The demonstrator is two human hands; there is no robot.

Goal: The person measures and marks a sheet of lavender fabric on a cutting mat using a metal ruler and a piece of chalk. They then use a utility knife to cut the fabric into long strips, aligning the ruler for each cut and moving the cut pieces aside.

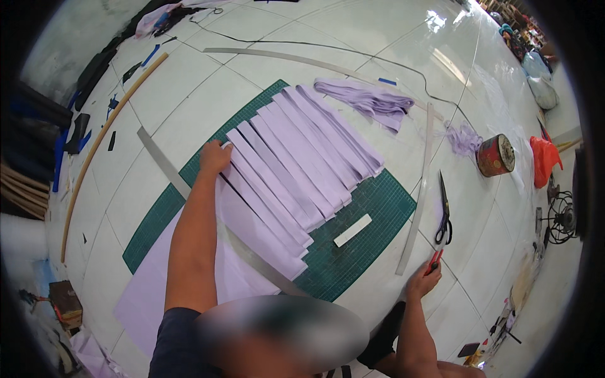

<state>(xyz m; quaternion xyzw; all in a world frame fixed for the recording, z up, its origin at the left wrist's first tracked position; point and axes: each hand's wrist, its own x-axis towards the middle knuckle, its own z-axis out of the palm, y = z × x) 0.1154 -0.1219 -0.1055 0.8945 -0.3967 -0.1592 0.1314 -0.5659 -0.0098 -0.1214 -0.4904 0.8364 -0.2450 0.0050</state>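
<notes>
Glossy, pale square tiling with thin dark joints covers the floor (183,94). A smudged, pale grey wall (57,47) rises at upper left; a whitish wall (551,296) borders the right side, near a black caged fan (559,217). Bright white reflections (435,21) gleam toward the upper right.

Left fingers (222,151) touch lilac fabric strips (285,153); right fingers (431,277) hold a red tool (434,260).

Pale lilac strips (296,148) top a dark green cutting mat (391,198) patterned with a fine grid, over dark-seamed white tiles (170,113). At the mat's four o'clock: a white block (353,230) and a red-and-black tool (434,261); at three, black scissors (445,214) and a bright red bag (544,160); at seven, a dark navy sleeve (179,340).
</notes>
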